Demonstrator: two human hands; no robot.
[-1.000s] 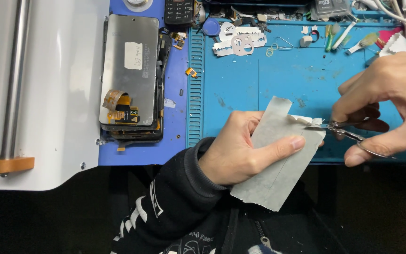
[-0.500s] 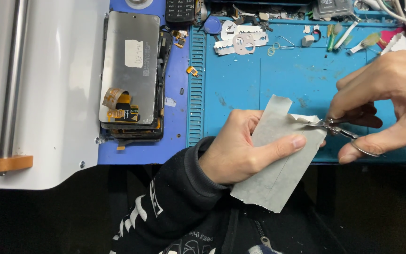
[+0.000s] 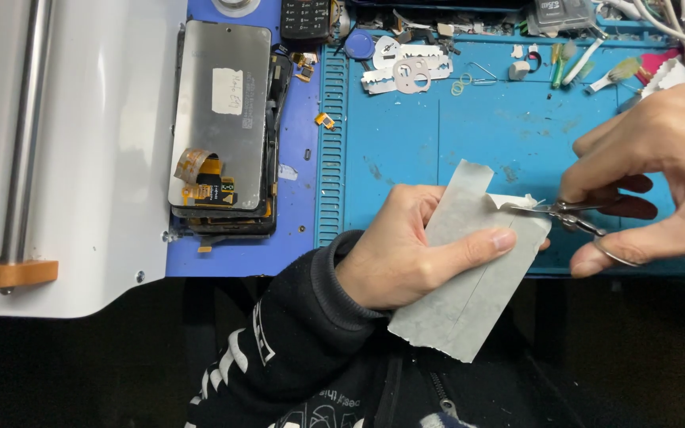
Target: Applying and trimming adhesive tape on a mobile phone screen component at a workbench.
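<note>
My left hand (image 3: 414, 257) grips a grey rectangular sheet (image 3: 469, 293) over the near edge of a blue work mat (image 3: 406, 143), thumb across its face. My right hand (image 3: 660, 174) holds small metal scissors (image 3: 580, 215) whose tips meet a white curled flap (image 3: 513, 202) at the sheet's upper right edge. The sheet tilts, with its lower end hanging past the mat toward my dark sleeve (image 3: 295, 341).
A stack of phone screen panels (image 3: 223, 127) with orange flex cables lies left of the mat. A white machine (image 3: 65, 158) with a metal rod and an orange stopper (image 3: 19, 273) fills the left. Razor blades (image 3: 406, 75), brushes and small tools litter the mat's far edge.
My right hand with the scissors has shifted slightly left along the sheet's edge. The left hand and the sheet have barely moved.
</note>
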